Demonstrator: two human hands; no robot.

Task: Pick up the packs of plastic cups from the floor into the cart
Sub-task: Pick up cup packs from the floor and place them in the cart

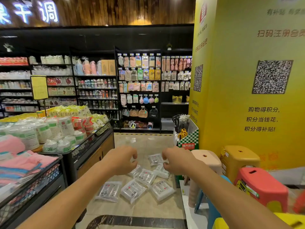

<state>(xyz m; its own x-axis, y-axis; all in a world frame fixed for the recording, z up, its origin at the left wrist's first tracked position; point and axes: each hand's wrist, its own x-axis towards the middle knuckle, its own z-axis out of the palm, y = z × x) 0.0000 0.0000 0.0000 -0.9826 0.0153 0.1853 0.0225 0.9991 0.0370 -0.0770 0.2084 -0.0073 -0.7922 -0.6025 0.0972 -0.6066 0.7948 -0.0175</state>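
Reaching out ahead of the body, both bare forearms ran from the near corners toward the middle of the view, roughly level and converging a little. The left hand (122, 160) was turned palm-inward with its knuckles up, its fingers hooked and its thumb underneath, and a clear gap lay between them. The right hand (175, 160) mirrored it just to the right, fingers hooked downward and thumb apart from them. Neither hand gripped anything. Both were loosely curled and released, hanging in the air above the goods, and the two hands were near each other but not touching.

Below and beyond them, the packs of plastic cups (132, 191) lay scattered on the tiled floor (148, 141). Three clear packs sat side by side in the near row, with several more behind them, some overlapping. One pack (155, 158) showed in the gap between the two hands, farther away.

On the left stood a display stand (92, 144) with wire-mesh edging, piled with wrapped paper cups and folded pink cloths. On the right were stacked plastic stools, among them a red stool (259, 184) and a yellow stool (239, 156), in front of a yellow pillar (231, 96) printed with QR codes. Dark shelves (140, 88) of hanging goods filled the far wall.
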